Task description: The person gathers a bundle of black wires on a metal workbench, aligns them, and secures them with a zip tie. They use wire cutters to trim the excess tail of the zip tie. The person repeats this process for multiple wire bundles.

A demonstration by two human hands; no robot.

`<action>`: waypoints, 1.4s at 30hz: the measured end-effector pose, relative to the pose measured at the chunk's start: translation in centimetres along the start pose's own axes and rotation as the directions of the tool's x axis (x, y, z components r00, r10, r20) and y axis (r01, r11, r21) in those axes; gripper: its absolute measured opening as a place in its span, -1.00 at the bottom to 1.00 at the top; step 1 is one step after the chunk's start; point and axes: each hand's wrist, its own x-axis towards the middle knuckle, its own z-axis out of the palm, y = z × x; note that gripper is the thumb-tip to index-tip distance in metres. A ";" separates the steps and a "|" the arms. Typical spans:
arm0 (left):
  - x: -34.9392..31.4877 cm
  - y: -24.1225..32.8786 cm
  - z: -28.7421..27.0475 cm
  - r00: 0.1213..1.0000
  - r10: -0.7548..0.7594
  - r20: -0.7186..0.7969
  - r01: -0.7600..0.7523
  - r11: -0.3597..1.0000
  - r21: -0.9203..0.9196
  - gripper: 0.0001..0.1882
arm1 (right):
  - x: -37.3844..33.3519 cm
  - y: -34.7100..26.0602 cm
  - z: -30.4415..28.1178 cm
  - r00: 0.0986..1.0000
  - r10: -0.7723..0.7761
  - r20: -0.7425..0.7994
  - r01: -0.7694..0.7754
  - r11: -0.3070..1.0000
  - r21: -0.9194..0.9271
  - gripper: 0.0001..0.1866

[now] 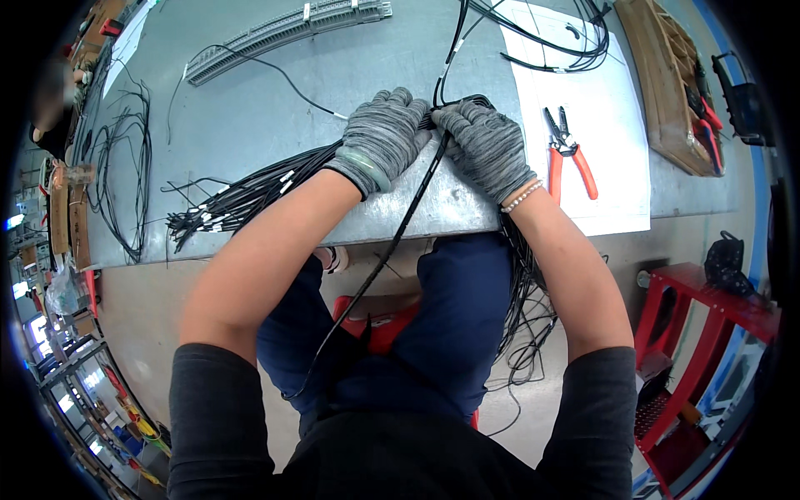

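Note:
Both of my hands wear grey knit gloves and meet at a thick bundle of black wires [275, 182] near the table's front edge. My left hand [383, 137] is closed over the bundle, whose white-labelled ends fan out to the left. Close beside it, my right hand [483, 143] pinches where the wires bend, its fingertips partly hidden. A long black wrapping strip [406, 223] runs from between my hands down to my lap. More black wires [521, 275] hang over the edge below my right wrist. One labelled wire [292, 82] reaches from my left hand toward the back left.
Orange-handled wire strippers [565, 154] lie on white paper [621, 187] to the right. Beyond sits a wooden tool box [667, 92]. A grey terminal rail [287, 35] lies at the back, loose wire coils [142, 175] at the left. A red metal stand [708, 304] is at right.

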 end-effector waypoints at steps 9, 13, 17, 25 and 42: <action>0.7 -0.7 1.2 1.000 -0.002 -0.031 0.001 0.999 -0.048 -0.66 | 5.8 0.3 -1.5 0.982 0.171 0.077 -0.181 0.972 0.149 -0.85; 0.8 -0.7 0.8 1.000 -0.010 -0.003 0.010 0.993 -0.114 -0.60 | 7.4 0.9 -1.6 0.956 0.258 0.139 -0.275 0.954 0.121 -0.81; 1.2 -1.4 -1.2 0.994 -0.021 0.109 0.053 0.949 -0.309 -0.47 | 8.4 0.2 -2.3 0.948 0.276 0.159 -0.300 0.941 0.158 -0.81; 3.3 -3.5 -0.8 0.966 0.030 0.257 0.120 0.829 -0.546 -0.66 | 1.6 -2.2 -1.0 0.992 -0.127 -0.023 0.125 0.989 -0.073 -0.64; 4.7 -3.5 -1.5 0.874 -0.005 0.486 0.392 0.599 -0.698 -0.62 | -1.0 -1.8 -0.1 0.981 -0.188 0.057 0.194 0.970 -0.147 -0.78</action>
